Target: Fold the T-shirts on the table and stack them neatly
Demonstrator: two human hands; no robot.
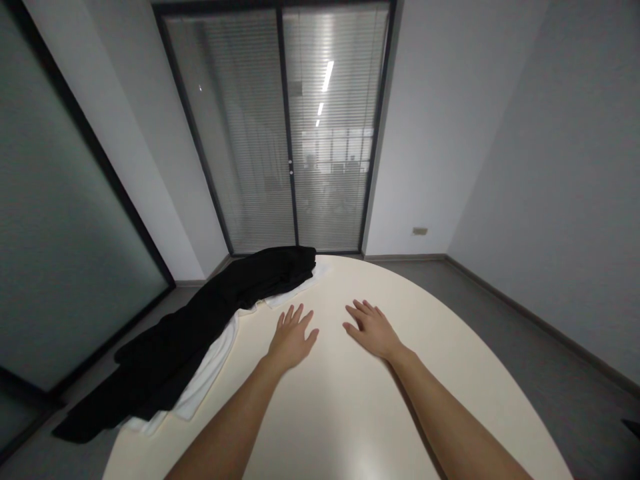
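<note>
My left hand (291, 339) is over the pale round table (325, 413), palm down with its fingers spread and nothing in it. To the right, my right hand (373, 330) is also palm down and holds nothing, its fingers apart. A gap of tabletop separates the two hands. Nearest to my left hand lies black cloth (200, 313), perhaps clothing, heaped along the table's left edge and hanging past it at the lower left. White cloth (213, 370) shows from under the black cloth, on the side towards my left hand.
Beyond the table stands a glass double door (287, 133) with blinds and a dark frame. A frosted glass panel (65, 220) is on the left. Grey floor (520, 333) lies right of the table's curved edge, along a plain wall (560, 200).
</note>
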